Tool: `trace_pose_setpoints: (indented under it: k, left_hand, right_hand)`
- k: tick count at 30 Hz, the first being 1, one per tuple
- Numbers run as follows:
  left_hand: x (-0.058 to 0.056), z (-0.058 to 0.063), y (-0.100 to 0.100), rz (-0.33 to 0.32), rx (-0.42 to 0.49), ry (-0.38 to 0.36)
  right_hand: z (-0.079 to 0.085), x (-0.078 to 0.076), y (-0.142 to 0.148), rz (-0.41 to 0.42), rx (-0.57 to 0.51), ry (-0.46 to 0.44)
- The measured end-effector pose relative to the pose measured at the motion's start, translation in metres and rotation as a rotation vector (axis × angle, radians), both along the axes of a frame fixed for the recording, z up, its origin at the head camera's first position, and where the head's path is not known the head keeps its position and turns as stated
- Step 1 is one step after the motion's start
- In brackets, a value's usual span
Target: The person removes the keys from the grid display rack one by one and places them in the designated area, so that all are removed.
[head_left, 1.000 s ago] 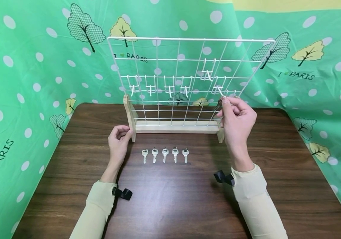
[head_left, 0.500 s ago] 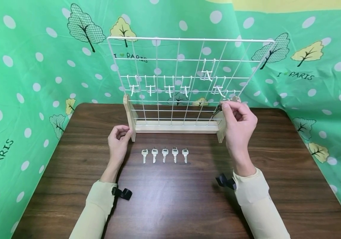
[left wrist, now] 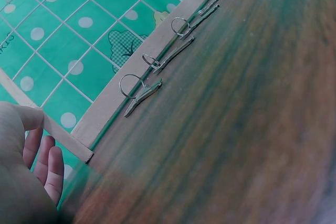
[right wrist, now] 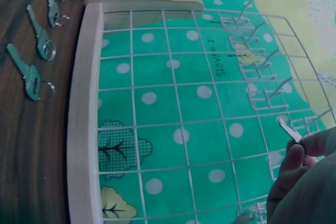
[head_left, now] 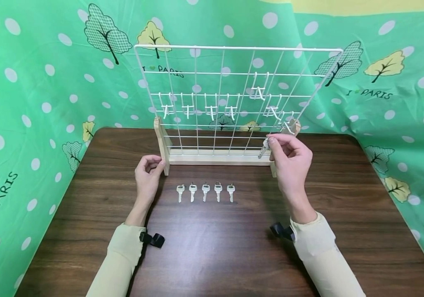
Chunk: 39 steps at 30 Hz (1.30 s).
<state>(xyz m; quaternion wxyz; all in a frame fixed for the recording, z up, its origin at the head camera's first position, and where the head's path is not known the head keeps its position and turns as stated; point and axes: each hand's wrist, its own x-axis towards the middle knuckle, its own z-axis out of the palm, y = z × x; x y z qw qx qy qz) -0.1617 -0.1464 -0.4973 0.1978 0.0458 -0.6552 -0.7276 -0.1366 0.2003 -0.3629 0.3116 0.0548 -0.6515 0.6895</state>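
My right hand (head_left: pixel 293 167) pinches a silver key (head_left: pixel 263 147) between thumb and forefinger, in front of the lower right of a white wire grid rack (head_left: pixel 238 48). In the right wrist view the blade of this key (right wrist: pixel 287 128) points away from the fingertips. Just above the hand, a white hook (head_left: pixel 288 128) hangs on the grid, apart from the key. At the rack's left end my left hand (head_left: pixel 147 177) holds the wooden leg (head_left: pixel 162 144) low down. Several keys (head_left: pixel 205 192) with rings lie in a row on the table before the rack.
More white double-wire hooks (head_left: pixel 210 110) hang across the grid, one of them higher (head_left: pixel 258 92) at the right. A wooden bar (head_left: pixel 219 160) joins the legs at the bottom. The brown table (head_left: pixel 212 247) meets a green patterned cloth (head_left: pixel 48 103) behind and at the sides.
My right hand has moved down and slightly left from the rightmost hook, carrying the key, which now shows more fully. The hook it covered is visible. The left hand keeps its place.
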Motion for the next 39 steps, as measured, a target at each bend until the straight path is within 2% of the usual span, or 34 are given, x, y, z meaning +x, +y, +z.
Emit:
trace_pose_setpoints:
  k: [4,10,16,22,30,39]
  left_hand:
    - [0.0,0.001,0.0,0.0,-0.002,-0.002]
    - [0.001,0.002,0.001,-0.002,-0.008,0.0]
    - [0.002,0.002,0.0,-0.006,-0.014,-0.01]
    - [0.002,0.001,-0.001,-0.013,-0.009,-0.001]
    - [0.001,-0.001,-0.002,-0.016,-0.003,0.003]
    - [0.001,-0.003,-0.001,-0.012,-0.013,-0.002]
  right_hand:
    - [-0.004,0.002,0.002,0.018,0.021,-0.015]
    - [-0.01,0.005,0.003,0.094,0.009,-0.016]
    - [-0.019,0.007,0.007,0.152,0.006,-0.068]
    - [-0.026,0.009,0.01,0.153,0.012,-0.144]
    - [-0.035,0.011,0.017,0.131,0.076,-0.281]
    - [-0.051,0.011,0.02,0.165,0.103,-0.381]
